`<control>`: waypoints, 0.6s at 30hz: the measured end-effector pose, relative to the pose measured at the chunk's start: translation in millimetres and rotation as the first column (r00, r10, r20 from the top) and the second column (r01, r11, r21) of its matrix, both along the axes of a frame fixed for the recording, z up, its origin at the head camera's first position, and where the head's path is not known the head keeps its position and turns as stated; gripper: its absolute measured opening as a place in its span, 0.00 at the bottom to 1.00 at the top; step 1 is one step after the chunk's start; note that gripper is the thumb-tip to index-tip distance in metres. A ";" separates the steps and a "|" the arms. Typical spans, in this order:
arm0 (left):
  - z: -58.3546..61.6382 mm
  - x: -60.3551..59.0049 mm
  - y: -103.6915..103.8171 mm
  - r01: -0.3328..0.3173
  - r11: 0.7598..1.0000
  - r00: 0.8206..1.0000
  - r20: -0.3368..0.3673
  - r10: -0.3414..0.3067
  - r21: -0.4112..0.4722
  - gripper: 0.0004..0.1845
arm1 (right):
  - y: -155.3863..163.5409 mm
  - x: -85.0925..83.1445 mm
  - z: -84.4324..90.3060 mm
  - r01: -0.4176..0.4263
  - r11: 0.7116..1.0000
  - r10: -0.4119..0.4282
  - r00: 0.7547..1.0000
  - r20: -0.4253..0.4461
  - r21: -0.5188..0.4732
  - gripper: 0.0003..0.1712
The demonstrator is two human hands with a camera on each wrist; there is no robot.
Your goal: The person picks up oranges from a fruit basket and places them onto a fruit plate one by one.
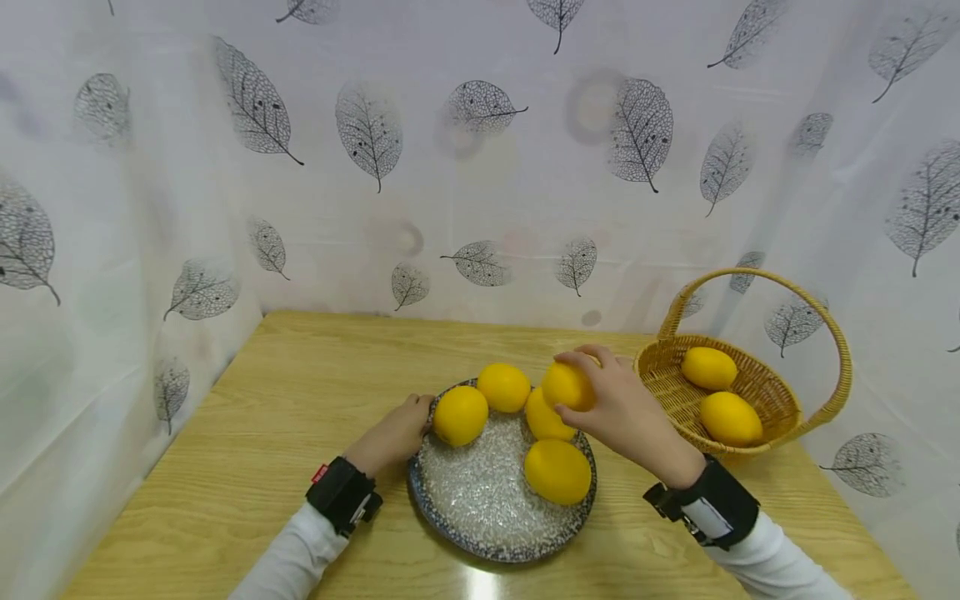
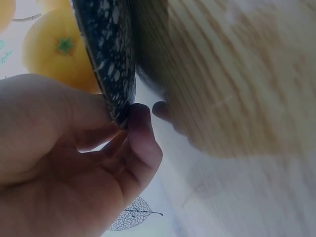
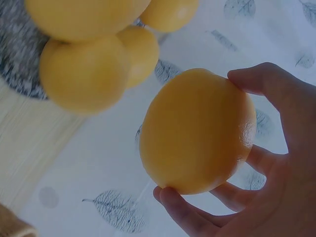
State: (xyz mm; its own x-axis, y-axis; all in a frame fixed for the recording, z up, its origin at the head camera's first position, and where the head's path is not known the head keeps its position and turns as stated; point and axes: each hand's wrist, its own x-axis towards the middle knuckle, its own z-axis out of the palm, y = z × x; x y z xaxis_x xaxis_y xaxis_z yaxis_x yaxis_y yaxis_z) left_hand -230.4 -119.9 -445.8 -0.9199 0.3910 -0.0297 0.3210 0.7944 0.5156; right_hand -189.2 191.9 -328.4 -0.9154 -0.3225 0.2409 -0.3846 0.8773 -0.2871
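My right hand (image 1: 618,404) holds a yellow lemon (image 3: 197,131) between thumb and fingertips, raised over the right part of the plate. In the head view this lemon overlaps another lemon (image 1: 546,418) behind it. My left hand (image 1: 397,429) pinches the left rim of the round speckled plate (image 1: 480,508), its thumb over the edge and fingers underneath in the left wrist view. On the plate lie several lemons: one (image 1: 461,415) close to my left hand, one (image 1: 503,387) at the back and one (image 1: 558,472) at the right. The left wrist view shows a green stem end on a lemon (image 2: 59,49).
A wicker basket (image 1: 776,392) with a tall arched handle stands at the right of the wooden table (image 1: 300,367). Inside it lie two lemons (image 1: 708,367). A whitish curtain (image 1: 480,167) with a leaf print hangs behind and around the table.
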 end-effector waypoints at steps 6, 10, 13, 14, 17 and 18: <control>0.4 0.4 0.7 -0.004 1.000 1.000 0.013 0.004 0.002 0.23 | -24.9 2.7 -9.3 -0.064 0.998 0.064 0.998 0.001 -0.001 0.36; 0.2 0.5 1.0 -0.010 1.000 1.000 0.018 0.010 -0.001 0.23 | -39.4 3.7 -18.2 -0.101 0.995 0.101 0.995 0.023 0.006 0.36; 1.2 1.1 1.3 -0.013 1.000 1.000 0.024 0.013 0.001 0.23 | -48.3 3.9 -24.0 -0.108 0.994 0.108 0.992 0.063 0.002 0.36; 1.5 1.3 1.5 -0.013 1.000 1.000 0.026 0.013 0.002 0.24 | -50.7 3.8 -25.6 -0.105 0.994 0.104 0.992 0.075 0.003 0.36; 2.6 1.8 1.8 -0.014 1.000 0.999 0.033 0.014 0.003 0.24 | -56.7 3.6 -30.1 -0.098 0.995 0.097 0.990 0.102 0.004 0.36; 3.0 1.9 1.9 -0.015 1.000 0.999 0.034 0.015 0.004 0.24 | -58.1 3.6 -31.5 -0.099 0.995 0.098 0.990 0.106 0.006 0.36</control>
State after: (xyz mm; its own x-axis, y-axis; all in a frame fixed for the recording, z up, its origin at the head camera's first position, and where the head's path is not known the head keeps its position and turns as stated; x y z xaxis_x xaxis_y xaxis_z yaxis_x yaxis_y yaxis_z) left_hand -228.5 -118.1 -442.8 -0.9240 0.3777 -0.0596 0.2916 0.7968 0.5292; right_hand -185.7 133.8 -360.0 -0.8993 -0.4143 0.1400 -0.4370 0.8403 -0.3207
